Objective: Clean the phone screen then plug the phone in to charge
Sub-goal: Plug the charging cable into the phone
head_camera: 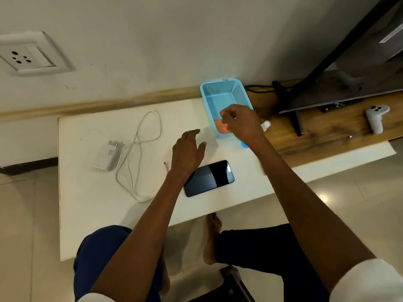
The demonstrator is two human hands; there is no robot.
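Note:
A black phone (212, 177) lies screen up on the white table (91, 203). My left hand (188, 154) hovers just beyond the phone's far left end, fingers spread, holding nothing. My right hand (241, 122) reaches into the blue basket (220, 92) at the table's back right, fingers curled over an orange-pink cloth (220, 127) lying in the basket's near end; whether it grips the cloth I cannot tell. A white charger plug (106, 156) with its looped white cable (139, 149) lies at the left; the cable's free end (166, 166) rests beside my left wrist.
A wall socket (24, 56) sits on the wall at the upper left. A wooden shelf (322, 127) at the right carries a TV on a black stand (292, 110), a white game controller (376, 118) and a small white object (266, 125) behind my right hand.

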